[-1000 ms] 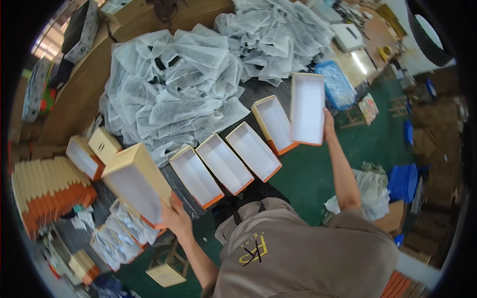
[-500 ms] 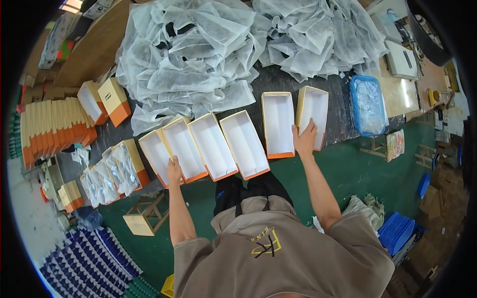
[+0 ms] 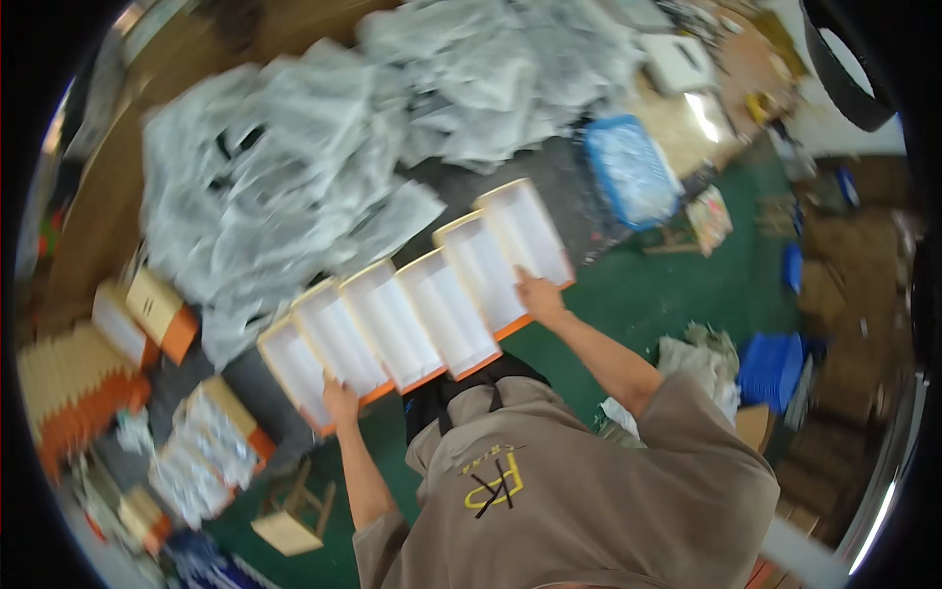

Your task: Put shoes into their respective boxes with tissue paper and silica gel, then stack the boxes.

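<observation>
Right hand [image 3: 538, 294] shifted inward; boxes [image 3: 422, 314] unmoved.

A second ago the left hand [image 3: 340, 401] held a lidded orange box up at the left and the right hand [image 3: 538, 293] carried an open box toward the far end of the row. Now both boxes lie on the table [image 3: 579, 196], in a touching row of five open white-lined boxes [image 3: 422, 299]. The left hand now rests on the near edge of the box second from its end, and the right hand has drawn in to the near edge between the two boxes at its end.
</observation>
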A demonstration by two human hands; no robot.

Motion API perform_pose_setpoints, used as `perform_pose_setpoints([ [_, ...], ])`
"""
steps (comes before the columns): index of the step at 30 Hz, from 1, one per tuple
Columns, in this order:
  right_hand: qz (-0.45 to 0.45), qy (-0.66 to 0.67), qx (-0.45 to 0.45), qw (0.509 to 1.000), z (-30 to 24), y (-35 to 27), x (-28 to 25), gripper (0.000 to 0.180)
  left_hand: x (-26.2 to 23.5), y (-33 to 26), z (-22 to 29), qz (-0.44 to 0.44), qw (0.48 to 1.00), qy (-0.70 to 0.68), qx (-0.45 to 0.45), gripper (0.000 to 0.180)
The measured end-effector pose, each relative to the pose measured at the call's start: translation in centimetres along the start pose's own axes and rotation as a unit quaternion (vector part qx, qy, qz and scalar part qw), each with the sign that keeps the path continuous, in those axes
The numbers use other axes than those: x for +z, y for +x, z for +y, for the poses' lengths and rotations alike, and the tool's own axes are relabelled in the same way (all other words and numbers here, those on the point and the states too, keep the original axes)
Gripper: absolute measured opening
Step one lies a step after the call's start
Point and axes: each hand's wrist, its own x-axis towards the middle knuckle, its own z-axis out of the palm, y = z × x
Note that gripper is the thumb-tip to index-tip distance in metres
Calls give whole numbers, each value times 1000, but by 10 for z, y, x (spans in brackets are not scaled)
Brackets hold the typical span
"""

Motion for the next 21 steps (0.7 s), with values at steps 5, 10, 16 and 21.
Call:
perform_pose_setpoints([
  [5,6,61,-4,998,13,-18,-25,47,-2,-5,39,31,998,-50,-22,53],
  [10,73,146,-153,975,44,33,-94,40,-15,-7,44,-43,973,-127,-187,61],
  [16,232,42,217,947,300,170,-213,22,-57,-19,158,257,949,-20,-181,64],
  [21,-10,-49,220,974,406,220,-179,38,-52,0,278,282,941,-159,-98,61],
])
